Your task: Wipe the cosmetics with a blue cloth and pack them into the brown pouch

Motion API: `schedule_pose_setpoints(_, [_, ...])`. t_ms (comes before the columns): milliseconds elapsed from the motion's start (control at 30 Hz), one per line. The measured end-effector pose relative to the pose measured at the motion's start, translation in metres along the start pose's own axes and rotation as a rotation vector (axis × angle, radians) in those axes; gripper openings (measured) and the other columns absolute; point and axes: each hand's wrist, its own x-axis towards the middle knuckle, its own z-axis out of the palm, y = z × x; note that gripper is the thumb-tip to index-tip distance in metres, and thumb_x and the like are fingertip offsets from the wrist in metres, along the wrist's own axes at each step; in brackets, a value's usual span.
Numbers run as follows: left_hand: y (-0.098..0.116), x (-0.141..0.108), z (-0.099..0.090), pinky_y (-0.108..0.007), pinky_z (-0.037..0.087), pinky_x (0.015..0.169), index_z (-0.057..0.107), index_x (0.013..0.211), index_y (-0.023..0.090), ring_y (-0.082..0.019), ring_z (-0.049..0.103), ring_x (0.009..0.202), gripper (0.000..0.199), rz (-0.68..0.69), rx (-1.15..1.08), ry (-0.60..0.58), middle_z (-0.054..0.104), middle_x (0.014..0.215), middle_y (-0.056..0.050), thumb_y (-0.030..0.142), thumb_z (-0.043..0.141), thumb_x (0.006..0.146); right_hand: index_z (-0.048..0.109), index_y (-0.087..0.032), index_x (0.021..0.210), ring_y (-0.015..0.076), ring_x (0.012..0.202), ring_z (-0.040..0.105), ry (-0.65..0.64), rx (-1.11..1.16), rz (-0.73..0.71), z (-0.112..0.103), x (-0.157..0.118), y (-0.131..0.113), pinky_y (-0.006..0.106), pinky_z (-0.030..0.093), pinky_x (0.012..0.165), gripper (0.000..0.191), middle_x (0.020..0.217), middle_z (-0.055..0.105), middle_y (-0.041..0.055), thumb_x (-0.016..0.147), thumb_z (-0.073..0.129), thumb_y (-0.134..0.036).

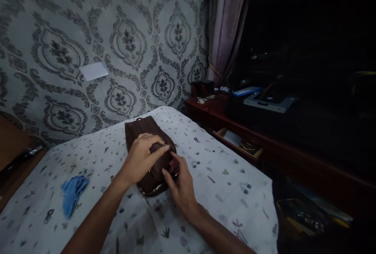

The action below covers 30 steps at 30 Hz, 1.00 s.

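Observation:
A brown leather-like bag (136,128) with metal zippers lies on the patterned white bedsheet, its narrow zipped end towards me. My left hand (141,158) rests over its top, thumb and fingers bent around the material near an upper zipper. At the bag's right side, my right hand (180,183) has its fingers curled against the edge and its thumb on the near part. Both hands hide part of the bag, so what lies under the fingertips cannot be made out. A crumpled blue cloth (73,195) lies to the left, apart from my hands.
The bedsheet (217,207) covers the surface up to the patterned wall (129,42). To the right stands a dark red desk (211,109) with an open drawer (235,140) jutting towards the bed. A brown box-like object (13,140) is at the left edge.

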Motion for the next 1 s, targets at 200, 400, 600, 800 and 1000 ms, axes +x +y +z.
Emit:
schedule_pose_setpoints(200, [-0.007,-0.016,-0.007,-0.029,0.047,0.084,0.068,0.098,0.022,-0.02,0.063,0.098,0.016,-0.118,-0.066,0.149,0.07,0.1,-0.004,0.032,0.059,0.089,0.048,-0.025,0.137,0.0191,0.081,0.059,-0.01,-0.018,-0.028,-0.001,0.0,-0.001,0.032,0.054,0.072,0.042,0.093,0.057,0.004,0.096,0.054,-0.025])
schedule_pose_setpoints(400, [-0.022,-0.034,-0.02,-0.026,0.045,0.071,0.065,0.104,0.023,-0.02,0.062,0.101,0.022,-0.233,-0.047,0.174,0.069,0.108,-0.003,0.037,0.062,0.087,0.047,-0.027,0.141,0.0185,0.08,0.058,-0.023,-0.021,-0.053,-0.001,-0.002,-0.001,0.032,0.055,0.072,0.045,0.093,0.054,0.0038,0.096,0.053,-0.023])
schedule_pose_setpoints(600, [-0.021,-0.042,-0.022,-0.028,0.043,0.067,0.065,0.083,0.021,-0.021,0.061,0.09,0.02,-0.193,0.052,0.184,0.069,0.094,-0.005,0.038,0.056,0.089,0.046,-0.028,0.145,0.0194,0.086,0.058,-0.031,-0.062,-0.078,0.0,-0.003,-0.001,0.032,0.055,0.076,0.046,0.097,0.053,0.0052,0.099,0.05,-0.024])
schedule_pose_setpoints(800, [-0.017,-0.045,-0.022,-0.032,0.043,0.078,0.06,0.076,0.02,-0.022,0.059,0.089,0.023,-0.17,0.072,0.19,0.066,0.086,-0.005,0.036,0.052,0.09,0.049,-0.029,0.143,0.0187,0.088,0.059,-0.013,-0.099,-0.178,0.0,-0.002,-0.003,0.031,0.055,0.075,0.046,0.098,0.053,0.0057,0.098,0.048,-0.017])
schedule_pose_setpoints(1000, [-0.015,-0.049,-0.017,-0.033,0.042,0.078,0.058,0.077,0.02,-0.022,0.057,0.088,0.022,-0.149,0.07,0.204,0.064,0.085,-0.004,0.034,0.049,0.092,0.059,-0.03,0.136,0.0167,0.087,0.057,-0.09,-0.178,-0.411,0.0,-0.003,-0.002,0.027,0.052,0.07,0.051,0.1,0.052,0.0063,0.096,0.04,-0.005])
